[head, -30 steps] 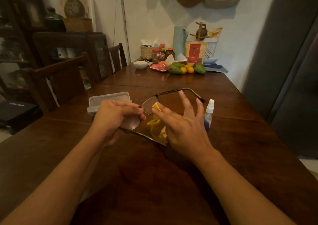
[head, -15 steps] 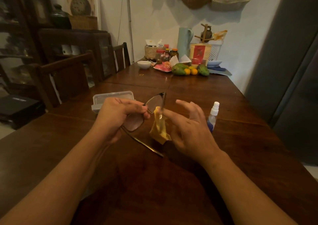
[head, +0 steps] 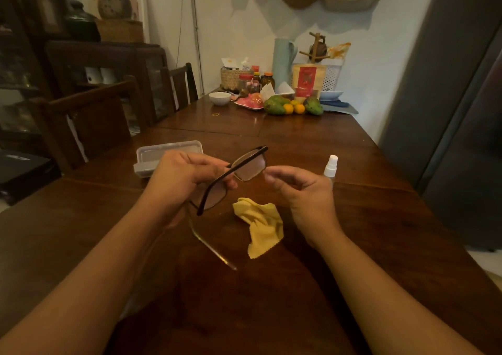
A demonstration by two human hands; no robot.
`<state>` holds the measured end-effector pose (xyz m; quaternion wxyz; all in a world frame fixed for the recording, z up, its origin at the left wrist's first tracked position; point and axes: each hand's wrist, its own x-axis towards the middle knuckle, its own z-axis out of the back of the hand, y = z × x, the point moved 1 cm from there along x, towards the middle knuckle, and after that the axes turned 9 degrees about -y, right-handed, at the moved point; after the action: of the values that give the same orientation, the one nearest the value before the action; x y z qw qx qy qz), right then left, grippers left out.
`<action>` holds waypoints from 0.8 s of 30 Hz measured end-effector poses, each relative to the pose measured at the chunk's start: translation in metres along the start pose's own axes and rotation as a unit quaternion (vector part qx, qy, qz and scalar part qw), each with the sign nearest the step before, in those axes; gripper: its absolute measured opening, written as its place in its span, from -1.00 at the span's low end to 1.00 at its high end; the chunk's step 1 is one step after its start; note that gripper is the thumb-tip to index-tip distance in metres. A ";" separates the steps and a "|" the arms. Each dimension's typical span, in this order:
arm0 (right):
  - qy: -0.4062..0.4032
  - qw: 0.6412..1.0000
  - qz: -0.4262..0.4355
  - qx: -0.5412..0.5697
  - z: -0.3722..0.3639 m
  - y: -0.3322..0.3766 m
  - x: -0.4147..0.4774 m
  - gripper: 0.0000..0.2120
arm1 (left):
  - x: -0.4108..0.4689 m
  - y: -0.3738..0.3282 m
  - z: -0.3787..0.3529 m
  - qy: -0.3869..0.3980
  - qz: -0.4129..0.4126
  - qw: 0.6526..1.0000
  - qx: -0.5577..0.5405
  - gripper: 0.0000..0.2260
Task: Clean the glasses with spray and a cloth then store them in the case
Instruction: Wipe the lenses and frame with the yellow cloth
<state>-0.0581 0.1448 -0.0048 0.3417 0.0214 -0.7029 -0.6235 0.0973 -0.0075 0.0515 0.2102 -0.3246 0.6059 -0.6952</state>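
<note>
Dropped from the right hand (head: 304, 189), cloth (head: 262, 223) lies on table (head: 380, 232).

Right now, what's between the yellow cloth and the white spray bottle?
In the head view, the right hand lies between the crumpled yellow cloth and the small white spray bottle.
</note>
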 end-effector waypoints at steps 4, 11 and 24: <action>0.084 0.989 -0.079 -0.092 0.001 -0.008 0.002 -0.81 | -0.002 -0.002 0.001 0.024 -0.006 1.000 0.003 -0.88; 0.272 0.888 -0.052 -0.368 -0.005 -0.008 0.000 -0.65 | -0.001 -0.001 0.011 0.075 -0.061 0.993 0.070 -0.83; 0.170 0.940 -0.240 0.174 0.009 -0.001 0.003 -0.74 | -0.001 0.008 0.003 0.124 -0.080 0.984 0.100 -0.79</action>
<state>-0.0654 0.1513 -0.0038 0.2874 0.3546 -0.7055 -0.5422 0.0994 -0.0101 0.0441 0.1087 -0.2605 0.5271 -0.8015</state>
